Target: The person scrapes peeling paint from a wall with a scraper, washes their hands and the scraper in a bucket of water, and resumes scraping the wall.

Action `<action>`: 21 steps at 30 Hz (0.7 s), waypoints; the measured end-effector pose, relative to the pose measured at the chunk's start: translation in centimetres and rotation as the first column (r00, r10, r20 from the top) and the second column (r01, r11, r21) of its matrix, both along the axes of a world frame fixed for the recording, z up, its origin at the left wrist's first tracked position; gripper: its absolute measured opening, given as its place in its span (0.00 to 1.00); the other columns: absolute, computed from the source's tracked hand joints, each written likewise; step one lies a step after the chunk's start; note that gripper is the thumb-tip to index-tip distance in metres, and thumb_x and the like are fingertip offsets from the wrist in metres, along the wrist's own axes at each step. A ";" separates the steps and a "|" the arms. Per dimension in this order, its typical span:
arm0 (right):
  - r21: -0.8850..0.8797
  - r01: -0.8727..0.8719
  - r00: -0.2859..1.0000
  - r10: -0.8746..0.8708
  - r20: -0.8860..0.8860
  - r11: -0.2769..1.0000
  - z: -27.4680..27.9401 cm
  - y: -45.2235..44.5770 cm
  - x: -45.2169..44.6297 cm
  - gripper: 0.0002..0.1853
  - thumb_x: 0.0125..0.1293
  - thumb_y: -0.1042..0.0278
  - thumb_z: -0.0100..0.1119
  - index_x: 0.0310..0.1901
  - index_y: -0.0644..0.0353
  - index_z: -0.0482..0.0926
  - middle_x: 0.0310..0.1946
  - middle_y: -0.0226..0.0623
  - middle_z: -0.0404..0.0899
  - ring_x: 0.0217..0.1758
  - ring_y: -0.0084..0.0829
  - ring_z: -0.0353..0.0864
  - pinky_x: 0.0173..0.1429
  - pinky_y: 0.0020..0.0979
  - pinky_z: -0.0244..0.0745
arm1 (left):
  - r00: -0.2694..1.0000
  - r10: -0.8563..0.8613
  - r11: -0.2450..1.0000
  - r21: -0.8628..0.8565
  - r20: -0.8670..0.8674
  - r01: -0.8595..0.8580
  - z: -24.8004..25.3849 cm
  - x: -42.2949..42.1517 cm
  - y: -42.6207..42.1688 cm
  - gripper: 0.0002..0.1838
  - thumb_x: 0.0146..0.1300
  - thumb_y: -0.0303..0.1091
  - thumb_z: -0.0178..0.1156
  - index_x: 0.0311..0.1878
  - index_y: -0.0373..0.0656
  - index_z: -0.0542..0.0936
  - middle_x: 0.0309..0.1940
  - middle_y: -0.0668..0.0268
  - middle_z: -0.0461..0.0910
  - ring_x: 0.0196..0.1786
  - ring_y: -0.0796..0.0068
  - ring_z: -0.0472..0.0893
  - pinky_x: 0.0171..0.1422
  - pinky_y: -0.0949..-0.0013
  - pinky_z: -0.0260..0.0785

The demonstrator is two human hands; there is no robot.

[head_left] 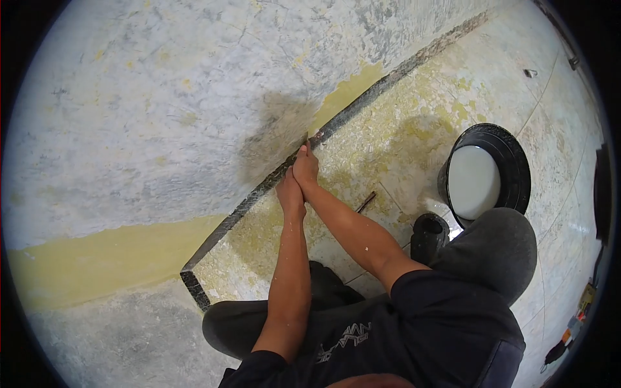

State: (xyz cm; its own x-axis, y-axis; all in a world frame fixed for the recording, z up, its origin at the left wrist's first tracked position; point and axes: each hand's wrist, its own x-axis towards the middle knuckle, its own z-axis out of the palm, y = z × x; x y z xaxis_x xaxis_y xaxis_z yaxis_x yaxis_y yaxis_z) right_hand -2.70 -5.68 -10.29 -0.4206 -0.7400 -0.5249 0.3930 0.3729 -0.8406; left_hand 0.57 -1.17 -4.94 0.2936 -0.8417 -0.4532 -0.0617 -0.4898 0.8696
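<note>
My right hand (306, 169) and my left hand (289, 194) are pressed together at the foot of the wall, over the dark baseboard strip (265, 187). The fingers of both are closed. Whatever they grip is hidden, though a small dark tip shows just beyond my right fingers. Behind them rises the wall (162, 116), patchy grey-white with scraped-looking marks. A yellow painted band (116, 255) runs along its lower part. Flaky yellow and white residue (362, 152) covers the floor beside the strip.
A black bucket (522, 171) holding whitish liquid (474, 183) stands right of my knee. Near it is a dark rounded object (429, 237). A thin dark stick-like tool (366, 202) lies by my right forearm. A small metallic piece (530, 73) lies farther off.
</note>
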 end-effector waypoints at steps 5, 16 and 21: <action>0.038 0.034 0.999 -0.034 0.016 0.999 -1.2 -1.4 -1.0 0.31 0.71 0.50 0.36 0.69 0.61 0.63 0.60 0.59 0.70 0.63 0.57 0.69 0.66 0.45 0.62 | 0.992 -0.069 0.998 0.017 0.102 0.068 1.4 -1.6 -0.7 0.21 0.68 0.42 0.51 0.47 0.31 0.81 0.43 0.52 0.82 0.38 0.65 0.80 0.40 0.62 0.69; -0.018 -0.031 0.997 0.033 0.069 0.999 -0.2 -0.2 -0.2 0.31 0.71 0.52 0.37 0.69 0.62 0.62 0.57 0.62 0.72 0.60 0.59 0.70 0.66 0.45 0.62 | 0.999 0.044 0.998 0.035 0.029 -0.045 -0.5 0.1 -0.1 0.20 0.67 0.40 0.53 0.50 0.32 0.81 0.46 0.56 0.82 0.45 0.68 0.80 0.48 0.67 0.70; -0.016 -0.052 0.998 0.053 0.016 0.999 -0.2 -0.1 -0.9 0.30 0.71 0.53 0.39 0.69 0.63 0.62 0.55 0.62 0.74 0.59 0.59 0.72 0.64 0.45 0.64 | 0.996 0.070 0.998 0.009 -0.051 -0.069 -1.2 -0.3 -0.1 0.18 0.66 0.39 0.55 0.48 0.31 0.82 0.44 0.58 0.82 0.44 0.70 0.79 0.48 0.68 0.70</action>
